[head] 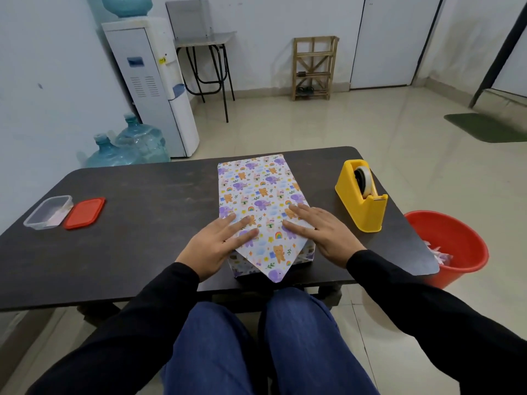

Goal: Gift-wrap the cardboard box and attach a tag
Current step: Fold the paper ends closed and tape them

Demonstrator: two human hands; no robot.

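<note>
The box (258, 189) lies in the middle of the dark table (148, 212), covered in white wrapping paper printed with elephants, bears and rainbows. At its near end the paper forms a pointed triangular flap (272, 258) that hangs over the box's front edge. My left hand (219, 243) lies flat with straight fingers on the flap's left slanted fold. My right hand (319, 228) lies flat on the right slanted fold. Both hands press the paper down onto the box top. No tag is in view.
A yellow tape dispenser (362, 195) stands on the table right of the box. At the left sit a clear plastic container (48, 212) and its red lid (84, 212). A red bucket (447, 246) with paper scraps stands on the floor by the table's right corner.
</note>
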